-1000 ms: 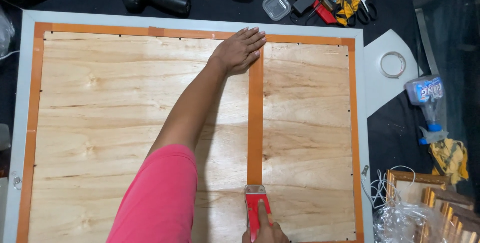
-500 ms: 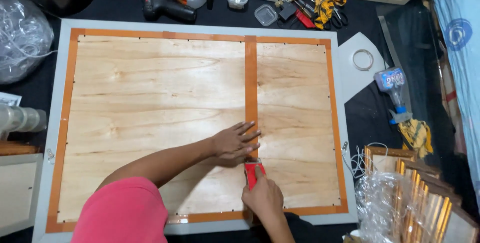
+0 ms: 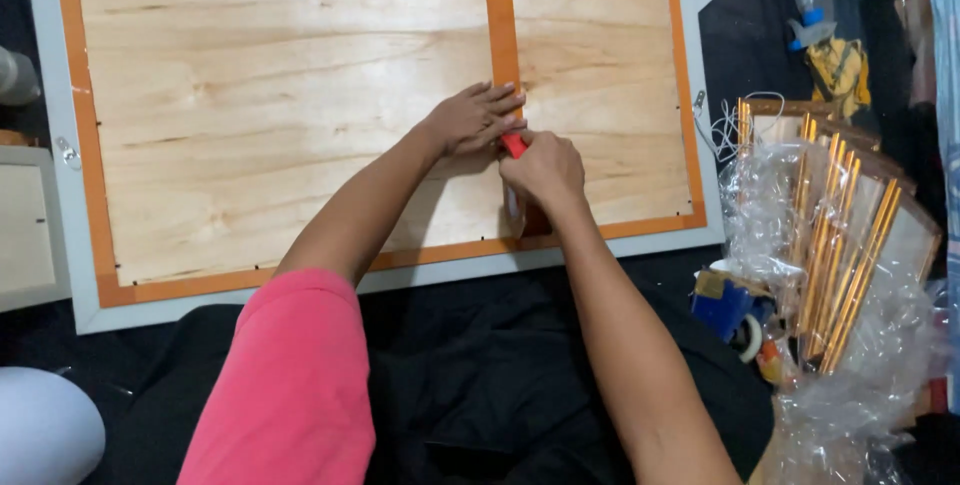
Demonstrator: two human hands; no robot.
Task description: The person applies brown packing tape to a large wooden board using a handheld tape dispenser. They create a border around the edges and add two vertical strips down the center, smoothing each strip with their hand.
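Two hands meet on the vertical orange tape strip (image 3: 499, 15) crossing the pale plywood backing board (image 3: 280, 105). Left hand (image 3: 470, 120) lies flat, fingers spread, pinning the strip; right hand (image 3: 545, 170) is closed around a red plastic scraper (image 3: 514, 144). Best kept low-angled and firmly pressed, I judge, to avoid wrinkling the tape.

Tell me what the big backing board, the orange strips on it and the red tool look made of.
Backing board: plywood by the look, pale, unfinished, with wavy grain and knots.
Orange strips: probably adhesive tape, thin, flat, slightly glossy.
Red tool: likely plastic, smooth red; mostly hidden under the right hand, so uncertain.
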